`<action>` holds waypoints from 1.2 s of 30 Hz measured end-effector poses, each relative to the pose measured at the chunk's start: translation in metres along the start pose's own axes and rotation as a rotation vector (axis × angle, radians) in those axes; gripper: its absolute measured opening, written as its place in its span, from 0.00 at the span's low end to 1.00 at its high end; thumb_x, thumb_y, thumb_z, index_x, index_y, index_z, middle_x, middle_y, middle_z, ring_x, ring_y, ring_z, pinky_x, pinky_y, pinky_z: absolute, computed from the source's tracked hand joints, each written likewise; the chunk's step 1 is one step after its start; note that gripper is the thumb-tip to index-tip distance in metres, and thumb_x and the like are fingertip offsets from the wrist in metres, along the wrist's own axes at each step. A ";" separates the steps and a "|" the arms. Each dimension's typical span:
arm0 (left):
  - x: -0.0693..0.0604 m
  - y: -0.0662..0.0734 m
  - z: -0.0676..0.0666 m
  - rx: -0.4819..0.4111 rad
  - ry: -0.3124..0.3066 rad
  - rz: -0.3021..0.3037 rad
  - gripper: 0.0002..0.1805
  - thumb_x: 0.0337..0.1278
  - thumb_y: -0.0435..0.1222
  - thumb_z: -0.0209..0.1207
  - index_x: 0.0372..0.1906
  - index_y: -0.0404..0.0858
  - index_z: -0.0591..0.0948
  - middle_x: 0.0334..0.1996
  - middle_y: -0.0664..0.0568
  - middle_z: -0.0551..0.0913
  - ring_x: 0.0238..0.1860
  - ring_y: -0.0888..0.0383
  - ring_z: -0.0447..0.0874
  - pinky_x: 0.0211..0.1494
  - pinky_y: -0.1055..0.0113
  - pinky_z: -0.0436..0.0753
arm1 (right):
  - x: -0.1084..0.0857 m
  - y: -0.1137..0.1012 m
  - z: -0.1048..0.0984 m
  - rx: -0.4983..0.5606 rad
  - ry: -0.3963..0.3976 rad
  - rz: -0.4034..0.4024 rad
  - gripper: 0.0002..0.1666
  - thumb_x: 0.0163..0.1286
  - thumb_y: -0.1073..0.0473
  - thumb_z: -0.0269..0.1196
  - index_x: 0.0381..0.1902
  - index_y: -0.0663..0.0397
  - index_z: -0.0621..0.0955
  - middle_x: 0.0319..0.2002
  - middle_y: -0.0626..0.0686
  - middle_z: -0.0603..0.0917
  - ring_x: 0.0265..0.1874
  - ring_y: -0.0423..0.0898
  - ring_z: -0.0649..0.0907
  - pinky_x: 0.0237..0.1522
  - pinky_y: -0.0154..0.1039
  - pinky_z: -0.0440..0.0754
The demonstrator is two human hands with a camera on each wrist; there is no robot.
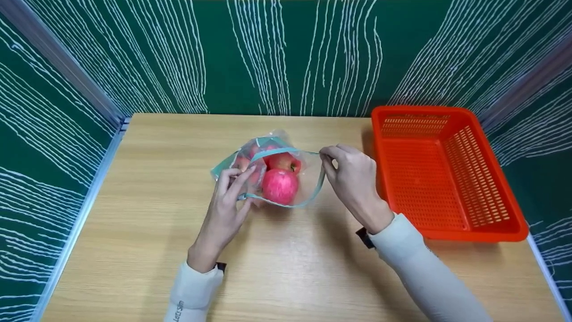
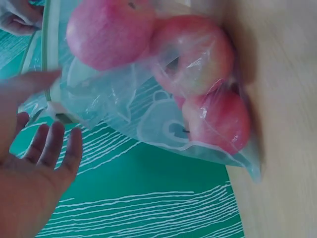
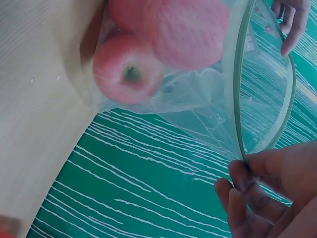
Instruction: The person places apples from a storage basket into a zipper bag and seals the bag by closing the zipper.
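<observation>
A clear zip bag (image 1: 311, 179) with a teal rim lies on the table, its mouth spread apart. Several red apples are inside; the front apple (image 1: 280, 186) shows through the mouth. At the mouth's right corner, my right hand (image 1: 353, 176) pinches the rim between thumb and fingers, as the right wrist view also shows. My left hand (image 1: 225, 208) is at the left side of the mouth, fingers spread and loosely bent. In the left wrist view, its fingers are beside the zip slider (image 2: 64, 116) without gripping it.
An orange-red plastic basket (image 1: 447, 235) with slotted sides stands right of the bag, near my right forearm. Beneath everything is a light wood table (image 1: 134, 214). Green panels (image 1: 304, 58) with white wavy lines rise at the back and both sides.
</observation>
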State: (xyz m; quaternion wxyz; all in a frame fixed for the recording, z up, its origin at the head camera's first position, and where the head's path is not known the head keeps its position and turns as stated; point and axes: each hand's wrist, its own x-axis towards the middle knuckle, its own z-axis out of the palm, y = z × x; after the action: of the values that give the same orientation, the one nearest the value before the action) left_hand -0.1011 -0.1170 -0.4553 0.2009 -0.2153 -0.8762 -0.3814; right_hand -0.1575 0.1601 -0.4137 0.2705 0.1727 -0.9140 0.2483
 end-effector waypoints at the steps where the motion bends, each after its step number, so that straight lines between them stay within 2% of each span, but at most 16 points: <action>1: 0.000 0.000 0.000 0.002 0.013 -0.001 0.39 0.51 0.19 0.73 0.71 0.38 0.78 0.57 0.43 0.72 0.57 0.47 0.77 0.58 0.58 0.89 | 0.000 0.000 -0.001 0.003 -0.007 0.004 0.05 0.72 0.65 0.69 0.40 0.57 0.92 0.33 0.56 0.91 0.29 0.53 0.87 0.35 0.47 0.91; 7: -0.001 -0.007 0.003 0.021 0.079 0.066 0.22 0.51 0.16 0.72 0.53 0.32 0.87 0.48 0.46 0.78 0.50 0.50 0.83 0.56 0.59 0.90 | 0.001 0.000 -0.003 0.020 -0.048 0.028 0.04 0.71 0.64 0.71 0.41 0.58 0.91 0.35 0.57 0.90 0.30 0.54 0.87 0.40 0.47 0.92; 10: -0.001 -0.011 0.005 0.029 0.118 0.090 0.14 0.52 0.16 0.72 0.42 0.32 0.86 0.44 0.47 0.81 0.46 0.51 0.84 0.55 0.59 0.90 | 0.000 0.001 -0.003 0.049 -0.065 0.044 0.04 0.70 0.65 0.71 0.41 0.59 0.91 0.35 0.57 0.90 0.32 0.54 0.88 0.43 0.48 0.92; 13: 0.000 -0.013 0.007 0.021 0.160 0.104 0.13 0.52 0.16 0.70 0.37 0.32 0.83 0.40 0.48 0.82 0.42 0.52 0.84 0.52 0.63 0.90 | 0.000 0.003 -0.001 0.064 -0.076 0.048 0.04 0.70 0.66 0.71 0.41 0.58 0.91 0.35 0.56 0.89 0.33 0.53 0.88 0.43 0.49 0.92; 19: 0.002 -0.013 0.012 -0.002 0.235 0.104 0.13 0.53 0.14 0.68 0.34 0.32 0.81 0.40 0.46 0.84 0.40 0.51 0.83 0.51 0.71 0.86 | -0.002 0.009 0.000 0.065 -0.127 0.065 0.06 0.69 0.67 0.72 0.43 0.57 0.92 0.35 0.55 0.89 0.32 0.52 0.87 0.43 0.48 0.92; 22: 0.003 -0.012 0.015 -0.022 0.256 0.076 0.12 0.53 0.15 0.67 0.34 0.32 0.81 0.40 0.45 0.85 0.40 0.48 0.84 0.51 0.71 0.87 | -0.002 0.011 -0.001 0.101 -0.173 0.104 0.09 0.68 0.68 0.72 0.45 0.57 0.92 0.36 0.55 0.89 0.33 0.52 0.86 0.44 0.49 0.92; 27: 0.004 -0.008 0.018 -0.026 0.295 0.018 0.11 0.54 0.17 0.69 0.33 0.32 0.80 0.41 0.44 0.86 0.38 0.50 0.85 0.48 0.71 0.89 | -0.002 0.016 -0.005 0.173 -0.231 0.153 0.10 0.69 0.70 0.70 0.47 0.59 0.92 0.38 0.57 0.90 0.36 0.53 0.87 0.47 0.51 0.92; 33: 0.006 -0.004 0.022 -0.040 0.339 -0.004 0.11 0.54 0.17 0.68 0.32 0.32 0.79 0.39 0.44 0.86 0.37 0.51 0.86 0.44 0.68 0.90 | -0.005 0.020 -0.007 0.214 -0.286 0.155 0.16 0.69 0.75 0.65 0.50 0.60 0.90 0.43 0.58 0.90 0.40 0.54 0.88 0.47 0.51 0.92; 36: 0.006 -0.004 0.024 -0.049 0.343 -0.008 0.10 0.55 0.17 0.68 0.33 0.31 0.80 0.38 0.44 0.86 0.37 0.50 0.86 0.45 0.66 0.91 | -0.008 0.022 -0.007 0.203 -0.296 0.133 0.18 0.65 0.76 0.68 0.50 0.60 0.90 0.44 0.57 0.89 0.40 0.55 0.88 0.46 0.51 0.92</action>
State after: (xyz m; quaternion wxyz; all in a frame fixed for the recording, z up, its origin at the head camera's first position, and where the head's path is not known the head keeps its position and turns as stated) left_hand -0.1127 -0.0998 -0.4689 0.3405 -0.1483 -0.8205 -0.4347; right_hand -0.1579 0.1831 -0.4214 0.0972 0.1730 -0.9235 0.3284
